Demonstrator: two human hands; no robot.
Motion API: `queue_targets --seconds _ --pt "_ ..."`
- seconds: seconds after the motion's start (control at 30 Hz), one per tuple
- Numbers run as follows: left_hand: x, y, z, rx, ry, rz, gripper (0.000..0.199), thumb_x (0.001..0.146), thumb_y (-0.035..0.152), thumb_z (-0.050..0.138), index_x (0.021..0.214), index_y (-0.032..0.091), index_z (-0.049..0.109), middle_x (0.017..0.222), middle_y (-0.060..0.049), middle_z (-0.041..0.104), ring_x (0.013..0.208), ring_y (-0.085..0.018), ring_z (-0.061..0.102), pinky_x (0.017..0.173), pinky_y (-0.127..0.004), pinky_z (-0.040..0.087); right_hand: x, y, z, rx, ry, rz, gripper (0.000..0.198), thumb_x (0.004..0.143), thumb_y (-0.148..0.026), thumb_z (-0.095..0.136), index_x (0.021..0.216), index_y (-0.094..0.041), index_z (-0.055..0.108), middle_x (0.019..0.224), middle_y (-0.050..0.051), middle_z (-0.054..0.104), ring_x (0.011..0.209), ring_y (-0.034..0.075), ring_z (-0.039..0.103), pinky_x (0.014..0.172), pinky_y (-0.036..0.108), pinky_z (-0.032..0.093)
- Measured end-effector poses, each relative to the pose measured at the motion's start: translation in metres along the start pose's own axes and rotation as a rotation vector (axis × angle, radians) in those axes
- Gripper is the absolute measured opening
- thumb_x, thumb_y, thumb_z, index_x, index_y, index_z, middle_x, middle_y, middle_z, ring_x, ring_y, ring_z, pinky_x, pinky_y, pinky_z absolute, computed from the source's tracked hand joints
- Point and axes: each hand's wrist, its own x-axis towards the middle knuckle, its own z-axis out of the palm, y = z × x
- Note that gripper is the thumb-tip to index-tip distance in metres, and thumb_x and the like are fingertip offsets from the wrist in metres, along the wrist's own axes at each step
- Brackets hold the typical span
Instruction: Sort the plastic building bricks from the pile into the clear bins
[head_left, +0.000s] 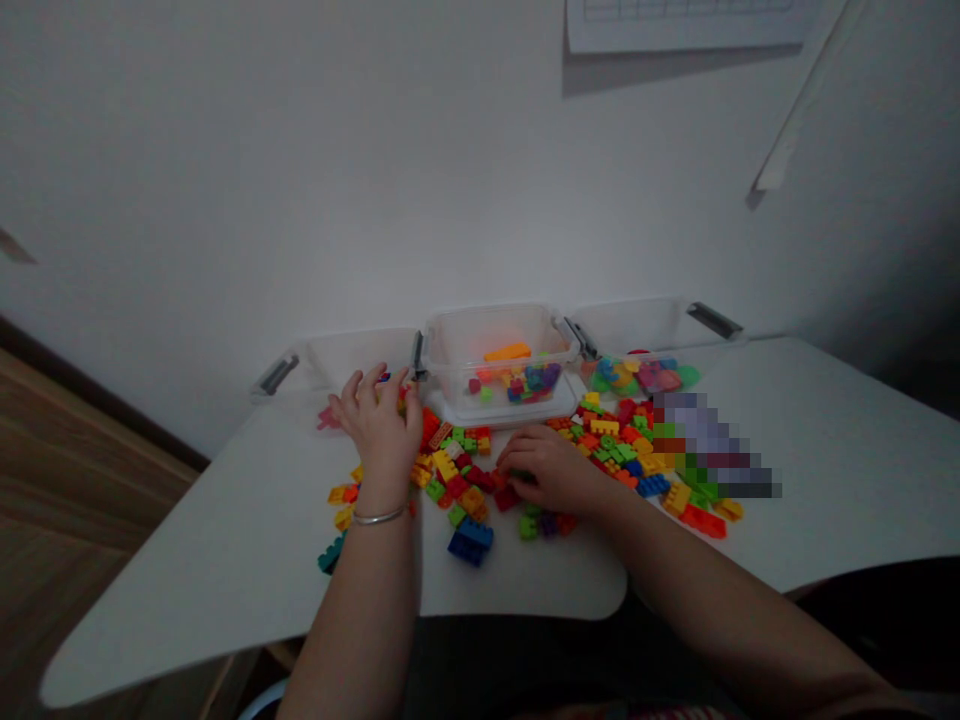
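Note:
My left hand (380,425), with a bangle at the wrist, is raised at the front of the left see-through plastic bin (360,350). Its fingers are spread and I see nothing held in them. Low over the middle of the loose toy bricks (445,466) is my right hand (553,468), fingers curled inward beside a red brick (507,497). What lies between those fingertips is hidden. A dark blue brick (471,541) lies nearer to me, and a small green brick (528,526) sits just below the right hand.
The middle bin (499,335) holds several bricks and stands by a white lid (457,412). The right bin (637,325) contains colourful pieces. A pixelated item (709,440) covers part of the right-hand bricks. The white table (225,560) has a curved front edge.

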Motion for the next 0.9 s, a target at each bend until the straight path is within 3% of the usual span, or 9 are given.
queue_targets --seconds 0.2,0.43,0.53,0.7,0.9 --pt "-0.003 0.008 -0.001 -0.081 -0.055 0.137 0.024 0.085 0.024 0.055 0.103 0.026 0.072 0.124 -0.009 0.062 0.126 -0.031 0.042 0.112 -0.056 0.027 -0.001 0.009 0.002 -0.134 0.038 0.133 0.013 0.084 -0.018 0.062 0.091 -0.019 0.073 0.094 0.005 0.074 0.095 0.023 0.061 0.088 0.038 0.044" --pt "-0.006 0.01 0.0 -0.063 -0.108 0.206 0.021 0.084 0.02 0.057 0.093 0.027 0.075 0.117 -0.006 0.067 0.123 -0.031 0.046 0.112 -0.059 0.024 -0.002 0.008 -0.002 -0.11 0.176 0.228 0.018 0.087 -0.02 0.06 0.1 -0.021 0.073 0.104 0.007 0.073 0.098 0.023 0.06 0.09 0.04 0.045" --pt "-0.007 0.011 -0.001 -0.076 -0.115 0.205 0.021 0.084 0.02 0.057 0.093 0.027 0.075 0.115 -0.006 0.069 0.123 -0.03 0.046 0.112 -0.058 0.025 0.0 -0.002 -0.005 -0.048 0.193 0.095 0.021 0.089 -0.019 0.058 0.105 -0.022 0.072 0.108 0.006 0.073 0.101 0.021 0.06 0.093 0.038 0.045" --pt "-0.009 0.015 -0.004 -0.049 -0.062 0.209 0.018 0.083 0.021 0.058 0.089 0.028 0.074 0.11 -0.002 0.071 0.121 -0.03 0.048 0.114 -0.058 0.022 0.003 -0.017 0.003 -0.005 0.039 -0.183 0.024 0.093 -0.026 0.056 0.112 -0.025 0.071 0.116 0.002 0.071 0.109 0.02 0.057 0.099 0.037 0.043" --pt "-0.01 0.018 -0.005 -0.078 -0.105 0.222 0.019 0.084 0.02 0.057 0.088 0.027 0.074 0.106 -0.003 0.072 0.119 -0.029 0.051 0.113 -0.055 0.026 0.004 -0.015 0.017 -0.081 0.002 -0.164 0.018 0.09 -0.025 0.06 0.103 -0.025 0.073 0.111 0.002 0.073 0.107 0.022 0.057 0.095 0.038 0.044"
